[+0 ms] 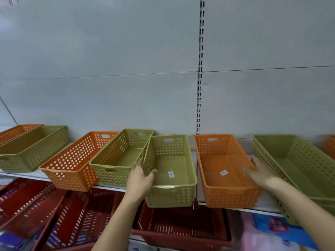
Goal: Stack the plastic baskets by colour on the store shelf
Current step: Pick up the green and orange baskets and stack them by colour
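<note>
A row of perforated plastic baskets lines the white shelf (203,194). My left hand (140,178) grips the left wall of a green basket (174,171), which is pulled forward past the shelf's front edge. My right hand (261,173) rests on the right rim of an orange basket (224,171) beside it. Left of these stand another green basket (119,156), an orange basket (76,160), a green basket (32,147) and an orange basket (16,131) at the far left. A large green basket (297,163) sits to the right.
The edge of one more orange basket (330,145) shows at the far right. On the shelf below lie several dark red baskets (181,227) and packaged goods (272,232). A slotted upright (200,69) runs up the white back wall.
</note>
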### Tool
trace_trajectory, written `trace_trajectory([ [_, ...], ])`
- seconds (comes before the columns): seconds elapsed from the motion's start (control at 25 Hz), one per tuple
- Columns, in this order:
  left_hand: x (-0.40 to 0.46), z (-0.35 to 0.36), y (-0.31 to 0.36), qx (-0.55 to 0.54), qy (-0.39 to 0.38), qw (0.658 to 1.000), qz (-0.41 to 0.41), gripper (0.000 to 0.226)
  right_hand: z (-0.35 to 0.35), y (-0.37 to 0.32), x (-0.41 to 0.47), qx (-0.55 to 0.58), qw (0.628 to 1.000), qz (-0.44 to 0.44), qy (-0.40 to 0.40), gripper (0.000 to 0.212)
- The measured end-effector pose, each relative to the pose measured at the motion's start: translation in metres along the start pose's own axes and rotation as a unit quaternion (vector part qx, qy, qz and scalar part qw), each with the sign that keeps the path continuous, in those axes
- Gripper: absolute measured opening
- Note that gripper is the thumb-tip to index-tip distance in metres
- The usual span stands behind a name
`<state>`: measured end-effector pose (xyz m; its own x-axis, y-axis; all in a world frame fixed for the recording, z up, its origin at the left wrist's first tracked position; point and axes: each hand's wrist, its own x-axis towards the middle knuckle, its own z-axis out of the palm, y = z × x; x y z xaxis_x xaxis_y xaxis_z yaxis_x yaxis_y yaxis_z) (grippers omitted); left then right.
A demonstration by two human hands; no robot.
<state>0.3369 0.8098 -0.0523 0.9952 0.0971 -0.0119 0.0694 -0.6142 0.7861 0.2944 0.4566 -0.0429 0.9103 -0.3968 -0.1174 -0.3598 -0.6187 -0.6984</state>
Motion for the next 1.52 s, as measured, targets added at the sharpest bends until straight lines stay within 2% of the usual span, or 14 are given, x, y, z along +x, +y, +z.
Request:
trace_trajectory([
  [0.08, 0.007, 0.004, -0.004, -0.105, -0.04, 0.99, -0.08, 0.071, 0.001, -0.002, 0.001, 0.012, 1.0, -0.013, 0.016, 0.032],
  [0.16, 0.012, 0.009, -0.009, -0.128, -0.022, 0.987, -0.095, 0.061, 0.004, 0.001, 0.0, 0.036, 0.998, -0.02, 0.05, 0.031],
  [0.36, 0.003, 0.018, -0.014, -0.158, 0.057, 0.985, -0.044, 0.046, 0.012, 0.009, -0.019, 0.101, 0.984, -0.022, 0.142, 0.041],
  [0.56, -0.024, 0.013, -0.015, -0.229, 0.136, 0.963, 0.044, 0.043, -0.003, 0.011, -0.048, 0.071, 0.965, -0.044, 0.25, 0.044],
  [0.84, -0.083, -0.008, 0.037, -0.298, 0.187, 0.929, 0.117, 0.041, -0.043, 0.012, -0.089, 0.136, 0.937, -0.14, 0.29, 0.04],
  [1.0, -0.115, 0.007, 0.077, -0.33, 0.188, 0.913, 0.152, 0.042, -0.097, 0.027, -0.12, 0.165, 0.918, -0.182, 0.312, 0.038],
  [1.16, -0.16, 0.056, 0.128, -0.36, 0.178, 0.899, 0.177, 0.042, -0.179, 0.071, -0.152, 0.182, 0.902, -0.197, 0.339, 0.038],
  [1.36, -0.211, 0.139, 0.187, -0.398, 0.149, 0.888, 0.176, 0.041, -0.284, 0.155, -0.189, 0.178, 0.884, -0.16, 0.401, 0.037],
  [1.52, -0.238, 0.189, 0.236, -0.396, 0.131, 0.89, 0.183, 0.041, -0.332, 0.207, -0.203, 0.162, 0.883, -0.136, 0.418, 0.036],
])
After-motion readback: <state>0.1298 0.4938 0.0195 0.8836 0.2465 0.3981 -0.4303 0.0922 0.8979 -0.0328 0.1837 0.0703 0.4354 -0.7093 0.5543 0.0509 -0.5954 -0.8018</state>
